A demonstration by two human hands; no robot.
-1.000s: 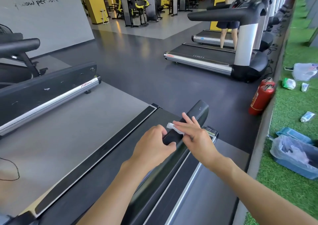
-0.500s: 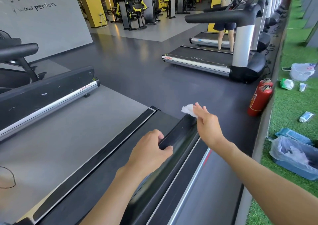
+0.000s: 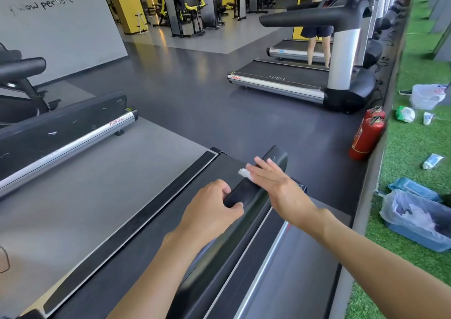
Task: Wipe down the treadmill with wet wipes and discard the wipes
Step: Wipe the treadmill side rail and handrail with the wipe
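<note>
Gym floor (image 3: 195, 104) is dark and shiny, with yellow pillars and weight machines way at the back and a row of treadmills off to the right. A person (image 3: 317, 43) is standing on one of the far ones. Up close, the black treadmill handrail (image 3: 277, 158) runs diagonally away from the camera. The left grip (image 3: 214, 212) is wrapped around it, fingers curled over the top and thumb underneath. Just past that, the right grip (image 3: 277, 187) lies flat on the rail with fingers straight and spread a little, pressing a crumpled white wet wipe (image 3: 244, 173) against the rail's upper surface. Only the wipe's edge pokes out by the fingertips.

Off to the right, two red fire extinguishers (image 3: 366, 135) stand at the edge of the green turf (image 3: 415, 147). On the turf there's a blue bin (image 3: 415, 235) lined with a clear bag, and a blue wipe pack (image 3: 415, 188) lies just behind it.
</note>
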